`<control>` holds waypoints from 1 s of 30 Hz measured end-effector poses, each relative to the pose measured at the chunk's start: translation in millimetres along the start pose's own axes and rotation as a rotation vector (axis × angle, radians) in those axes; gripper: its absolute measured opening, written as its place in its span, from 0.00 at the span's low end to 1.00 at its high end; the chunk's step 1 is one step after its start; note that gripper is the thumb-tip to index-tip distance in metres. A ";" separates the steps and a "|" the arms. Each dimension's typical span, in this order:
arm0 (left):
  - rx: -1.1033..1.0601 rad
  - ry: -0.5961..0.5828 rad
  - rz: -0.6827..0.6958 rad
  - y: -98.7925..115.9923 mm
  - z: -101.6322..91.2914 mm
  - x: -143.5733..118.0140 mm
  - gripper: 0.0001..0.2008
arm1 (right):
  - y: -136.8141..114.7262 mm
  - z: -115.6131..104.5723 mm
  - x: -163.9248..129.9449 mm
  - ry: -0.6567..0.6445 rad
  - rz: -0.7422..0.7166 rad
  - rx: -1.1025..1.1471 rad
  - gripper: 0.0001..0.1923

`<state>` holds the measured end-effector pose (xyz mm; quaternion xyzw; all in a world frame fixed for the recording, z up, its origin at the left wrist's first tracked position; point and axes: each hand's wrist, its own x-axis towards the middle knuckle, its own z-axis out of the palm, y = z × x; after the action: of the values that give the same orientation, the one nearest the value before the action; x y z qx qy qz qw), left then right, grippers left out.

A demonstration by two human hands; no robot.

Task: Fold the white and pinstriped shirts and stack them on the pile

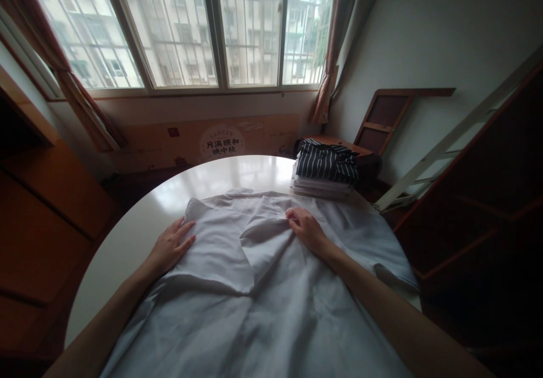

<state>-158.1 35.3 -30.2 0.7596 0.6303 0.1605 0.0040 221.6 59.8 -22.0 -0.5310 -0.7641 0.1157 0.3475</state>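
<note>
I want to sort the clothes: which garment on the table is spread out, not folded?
The white shirt under both hands lies spread out; the striped garment sits folded atop the stack.

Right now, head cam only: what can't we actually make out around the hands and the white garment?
- White garment: near part cut off by the bottom edge; its type cannot be told.
- Right hand: fingertips curl into a fold, so whether they pinch the cloth cannot be told.
- Left hand: flat on the garment's edge; cloth beneath it hidden.
- Folded stack: the striped top piece covers the pieces below.
- Table: mostly under the garment.
</note>
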 end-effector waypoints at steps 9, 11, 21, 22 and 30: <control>0.016 -0.017 -0.009 0.4 0.1 0.5 0.27 | 2.0 1.3 0.1 -0.013 -0.016 0.003 0.08; 0.011 -0.008 -0.007 0.3 0.3 0.5 0.26 | 2.2 1.6 -0.1 -0.012 -0.022 0.002 0.09; 0.001 -0.004 -0.007 0.4 -0.1 0.2 0.26 | 1.5 -2.1 1.2 0.116 -0.047 0.060 0.09; 0.000 0.002 -0.003 0.4 -0.1 0.1 0.26 | 1.3 -3.1 1.7 0.173 -0.048 0.074 0.09; -0.003 -0.003 -0.007 1.3 -0.9 -0.4 0.25 | -5.4 -13.9 -0.5 0.493 0.056 -0.013 0.10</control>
<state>-157.2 34.5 -29.2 0.7575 0.6328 0.1604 0.0067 226.9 54.5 -9.0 -0.5664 -0.6421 -0.0128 0.5165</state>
